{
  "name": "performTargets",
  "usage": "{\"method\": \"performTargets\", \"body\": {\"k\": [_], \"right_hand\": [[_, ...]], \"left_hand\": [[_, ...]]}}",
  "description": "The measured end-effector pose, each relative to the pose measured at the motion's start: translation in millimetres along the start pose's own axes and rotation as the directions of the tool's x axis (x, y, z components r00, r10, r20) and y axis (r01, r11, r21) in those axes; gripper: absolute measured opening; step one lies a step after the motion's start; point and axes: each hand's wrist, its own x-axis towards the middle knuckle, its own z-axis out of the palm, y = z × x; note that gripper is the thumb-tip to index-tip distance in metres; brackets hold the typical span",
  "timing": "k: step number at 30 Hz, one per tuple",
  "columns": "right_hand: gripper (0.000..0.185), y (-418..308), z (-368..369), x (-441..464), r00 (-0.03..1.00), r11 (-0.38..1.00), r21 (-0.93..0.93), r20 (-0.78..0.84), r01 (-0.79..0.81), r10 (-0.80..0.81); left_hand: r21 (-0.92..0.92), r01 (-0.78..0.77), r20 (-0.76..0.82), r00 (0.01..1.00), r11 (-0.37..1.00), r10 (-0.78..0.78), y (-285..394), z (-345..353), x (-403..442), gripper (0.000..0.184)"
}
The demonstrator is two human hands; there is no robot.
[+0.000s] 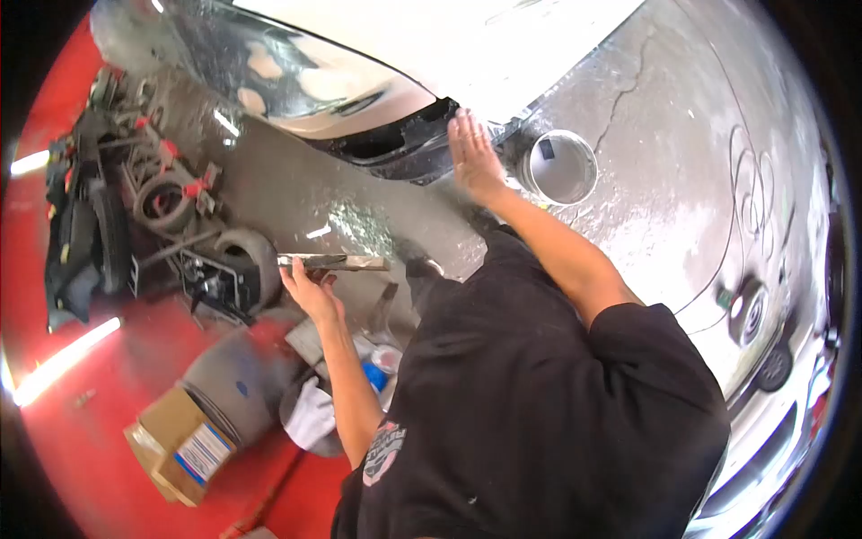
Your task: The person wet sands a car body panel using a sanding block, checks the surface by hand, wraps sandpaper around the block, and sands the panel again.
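Note:
My left hand (311, 293) grips one end of a long, thin, flat piece like a sanding board (355, 262), held level in front of my body. With fingers stretched out together, my right hand (476, 163) is at the corner of a white car (404, 40). Its fingertips overlap the panel edge; whether they touch it I cannot tell. Pale and dark patches mark the car's side (310, 83). Below them runs a dark bumper section (382, 142) with an opening.
A white bucket (588, 184) stands right of my right hand. Tires (166, 205) and metal parts crowd the left. A cardboard box (175, 454), a grey barrel (238, 382) and white cloth (312, 415) are lower left. A cable (738, 180) loops across the floor at right.

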Motion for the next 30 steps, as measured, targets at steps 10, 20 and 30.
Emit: {"method": "performTargets", "body": {"k": [10, 20, 30], "right_hand": [[0.081, -79.9, -1.7, -49.7, 0.993, 0.980, 0.196, -0.122, 0.026, -0.002], [0.084, 24.2, -13.9, 1.3, 0.960, 0.982, 0.016, -0.210, -0.187, 0.186], [0.087, 102.3, -12.7, 32.8, 0.818, 0.907, 0.125, -0.395, -0.402, 0.417]], "left_hand": [[0.072, -0.304, 0.335, 0.904, 0.950, 0.264, 97.8, 0.1, 108.7, 0.076], [-0.063, -0.477, 0.584, 0.694, 0.877, 0.420, 168.3, 96.6, 75.4, 0.060], [-0.164, -0.553, 0.760, 0.456, 0.817, 0.462, 214.1, 160.5, 60.8, 0.070]]}}
